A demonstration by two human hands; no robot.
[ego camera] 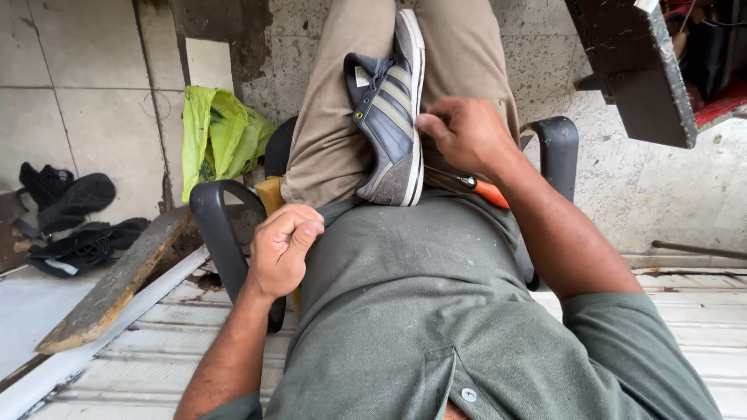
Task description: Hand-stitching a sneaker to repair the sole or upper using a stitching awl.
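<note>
The grey sneaker (pixel 389 109) lies along my lap, toe away from me — my right hand (pixel 465 134) pinches its sole edge, nearer than my left hand (pixel 282 249), fisted empty by my hip.

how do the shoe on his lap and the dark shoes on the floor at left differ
The grey striped shoe rests on its side on the person's lap, with the right hand touching its white sole; the black shoes lie in a loose pile on the floor, untouched. The lap shoe has pale side stripes; the floor shoes look plain and dark. All are laced sports shoes, as far as shows.
</note>
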